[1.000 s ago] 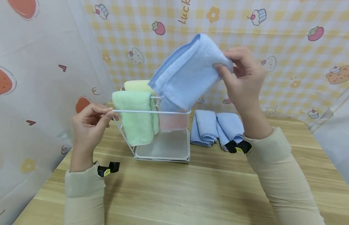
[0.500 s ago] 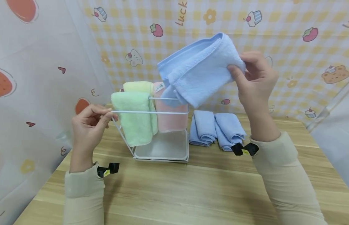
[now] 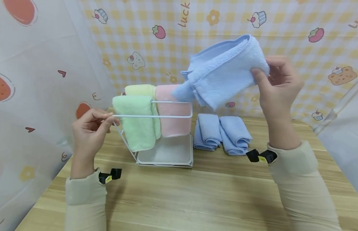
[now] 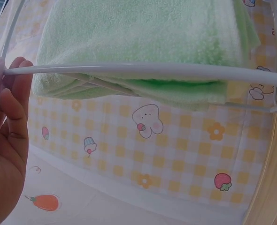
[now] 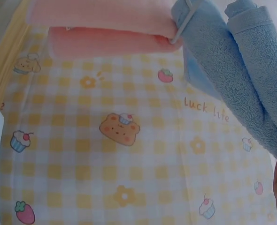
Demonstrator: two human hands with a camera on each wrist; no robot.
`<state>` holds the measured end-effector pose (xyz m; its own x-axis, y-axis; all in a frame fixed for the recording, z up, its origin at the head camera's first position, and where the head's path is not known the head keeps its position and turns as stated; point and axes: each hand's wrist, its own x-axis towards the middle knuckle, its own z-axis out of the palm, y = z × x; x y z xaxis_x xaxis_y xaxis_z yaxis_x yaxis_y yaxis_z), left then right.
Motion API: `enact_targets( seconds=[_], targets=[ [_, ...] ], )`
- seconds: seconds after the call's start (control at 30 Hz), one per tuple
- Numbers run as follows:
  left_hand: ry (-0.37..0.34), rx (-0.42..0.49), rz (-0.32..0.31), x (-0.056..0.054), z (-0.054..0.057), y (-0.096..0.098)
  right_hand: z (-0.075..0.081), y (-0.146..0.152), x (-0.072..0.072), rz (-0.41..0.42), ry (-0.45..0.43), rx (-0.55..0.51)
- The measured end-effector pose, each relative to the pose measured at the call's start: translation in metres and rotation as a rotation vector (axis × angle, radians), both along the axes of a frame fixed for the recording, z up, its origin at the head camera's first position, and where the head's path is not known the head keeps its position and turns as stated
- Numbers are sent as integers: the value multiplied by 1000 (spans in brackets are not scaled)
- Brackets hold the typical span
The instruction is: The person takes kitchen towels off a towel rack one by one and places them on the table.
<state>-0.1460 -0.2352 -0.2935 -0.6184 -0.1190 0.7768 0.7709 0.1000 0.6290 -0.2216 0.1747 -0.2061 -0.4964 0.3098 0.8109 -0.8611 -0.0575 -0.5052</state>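
My left hand (image 3: 89,136) pinches the front left corner of a white wire rack (image 3: 176,116); the left wrist view shows those fingers (image 4: 17,112) at the bar's end. Up and to the right of the rack, my right hand (image 3: 278,86) holds a folded light-blue towel (image 3: 228,72) by its right end. The towel's lower left part hangs in front of a pink towel (image 3: 176,125) draped on the rack. A green towel (image 3: 135,125) hangs over the rack's left side, and a yellow towel (image 3: 138,89) behind it is partly hidden.
Two folded blue towels (image 3: 209,128) lie on the wooden table (image 3: 179,199) just right of the rack. A whitish tray (image 3: 164,157) forms the rack's base. Behind stands a yellow-checked printed backdrop (image 3: 213,41), with a white printed sheet (image 3: 46,64) on the left.
The right hand has moved right, drawing the blue towel away from the rack's bars and uncovering more of the pink towel. The left hand stays at the rack's corner.
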Motion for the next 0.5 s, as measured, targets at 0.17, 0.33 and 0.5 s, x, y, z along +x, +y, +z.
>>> enact_targets(
  seconds=[0.17, 0.33, 0.5],
  targets=[
    [-1, 11, -13, -1, 0, 0, -3, 12, -1, 5, -12, -40],
    [-2, 21, -13, -1, -1, 0, -6, 26, -6, -18, 10, -4],
    [2, 12, -6, -1, -1, 1, -14, 44, -9, -103, -1, 119]
  ],
)
